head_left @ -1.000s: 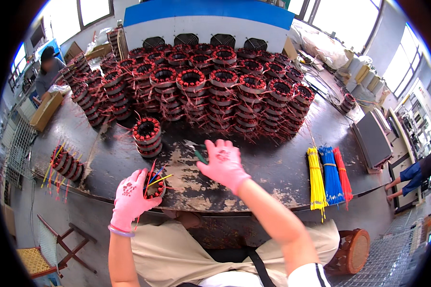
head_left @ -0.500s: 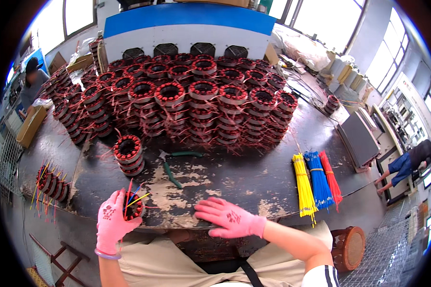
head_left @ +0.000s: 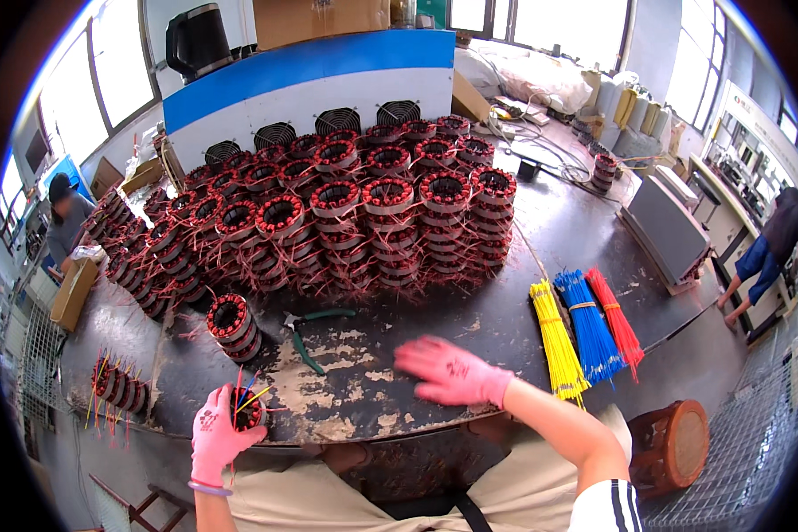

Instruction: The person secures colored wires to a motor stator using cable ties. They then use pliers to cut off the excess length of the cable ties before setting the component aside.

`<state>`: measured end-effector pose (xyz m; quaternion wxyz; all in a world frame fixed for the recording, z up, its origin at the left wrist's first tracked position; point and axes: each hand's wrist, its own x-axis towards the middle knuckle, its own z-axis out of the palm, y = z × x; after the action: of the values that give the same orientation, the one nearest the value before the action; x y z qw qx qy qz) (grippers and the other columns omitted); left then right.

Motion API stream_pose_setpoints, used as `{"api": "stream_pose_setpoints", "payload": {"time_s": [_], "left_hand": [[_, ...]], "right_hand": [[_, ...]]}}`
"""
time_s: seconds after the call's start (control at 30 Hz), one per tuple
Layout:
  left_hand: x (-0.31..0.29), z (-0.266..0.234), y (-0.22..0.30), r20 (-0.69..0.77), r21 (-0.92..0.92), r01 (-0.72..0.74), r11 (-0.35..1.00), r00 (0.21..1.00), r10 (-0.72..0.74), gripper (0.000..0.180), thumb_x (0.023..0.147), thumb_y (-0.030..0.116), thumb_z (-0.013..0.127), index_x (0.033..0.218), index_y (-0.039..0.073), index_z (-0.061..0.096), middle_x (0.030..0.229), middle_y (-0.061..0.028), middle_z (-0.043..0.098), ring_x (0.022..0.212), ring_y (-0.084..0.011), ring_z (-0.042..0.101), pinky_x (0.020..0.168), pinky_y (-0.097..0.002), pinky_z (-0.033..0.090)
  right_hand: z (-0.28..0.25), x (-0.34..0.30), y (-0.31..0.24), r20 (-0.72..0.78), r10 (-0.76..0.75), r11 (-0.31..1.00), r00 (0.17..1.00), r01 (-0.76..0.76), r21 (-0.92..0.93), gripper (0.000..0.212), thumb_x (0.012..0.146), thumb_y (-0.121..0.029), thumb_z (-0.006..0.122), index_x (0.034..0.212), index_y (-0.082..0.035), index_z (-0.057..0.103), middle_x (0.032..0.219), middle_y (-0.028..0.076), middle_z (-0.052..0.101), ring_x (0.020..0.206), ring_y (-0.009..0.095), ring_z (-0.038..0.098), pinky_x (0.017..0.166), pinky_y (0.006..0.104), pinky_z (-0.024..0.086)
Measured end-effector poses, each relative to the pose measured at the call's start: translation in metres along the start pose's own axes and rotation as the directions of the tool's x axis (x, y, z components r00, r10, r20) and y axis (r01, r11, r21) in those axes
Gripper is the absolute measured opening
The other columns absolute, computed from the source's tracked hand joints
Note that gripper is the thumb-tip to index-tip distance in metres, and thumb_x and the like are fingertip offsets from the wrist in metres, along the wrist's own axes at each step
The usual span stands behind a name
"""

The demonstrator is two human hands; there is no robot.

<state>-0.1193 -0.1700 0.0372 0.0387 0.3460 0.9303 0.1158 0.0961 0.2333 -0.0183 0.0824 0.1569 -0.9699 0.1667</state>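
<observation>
A pink-gloved left hand [head_left: 215,436] grips a small wound coil [head_left: 248,409] at the near edge of a worn black table [head_left: 470,332], coloured wires sprouting from the coil's top. The right hand [head_left: 448,372], also gloved, lies open and flat on the tabletop, holding nothing. Between and just beyond the hands lie green-handled pliers [head_left: 310,332]; a short stack of coils [head_left: 232,326] stands up-left of them. Right of the open hand sit yellow [head_left: 554,341], blue [head_left: 587,326] and red [head_left: 616,319] wire bundles. Farther back, a mass of stacked coils [head_left: 355,222] fills the table.
</observation>
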Motion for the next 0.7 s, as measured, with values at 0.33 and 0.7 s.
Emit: {"api": "stream_pose_setpoints", "payload": {"time_s": [0.33,0.7], "left_hand": [[-0.038,-0.039,-0.029,-0.324,-0.021,0.023,1.000,0.946,-0.028,0.093,0.068,0.051,0.086,0.139,0.001,0.052,0.125,-0.0206,0.063,0.119,-0.0386,0.059,0.102,-0.0438,0.048],[-0.025,-0.201,-0.212,-0.404,-0.197,0.449,0.871,0.773,-0.490,0.105,0.067,0.051,0.085,0.150,0.000,0.045,0.143,-0.0202,0.057,0.133,-0.0321,0.054,0.112,-0.0368,0.041]], "right_hand": [[0.013,0.012,0.004,-0.320,0.261,0.965,0.911,-0.253,0.068,0.047,0.090,-0.024,0.065,0.129,0.000,0.057,0.139,0.023,0.055,0.133,0.042,0.047,0.115,0.0530,0.033],[0.033,0.009,-0.046,-0.206,0.239,0.971,0.949,-0.238,0.031,0.056,0.082,-0.025,0.071,0.130,-0.002,0.056,0.142,0.018,0.051,0.135,0.042,0.043,0.119,0.0562,0.028]]}}
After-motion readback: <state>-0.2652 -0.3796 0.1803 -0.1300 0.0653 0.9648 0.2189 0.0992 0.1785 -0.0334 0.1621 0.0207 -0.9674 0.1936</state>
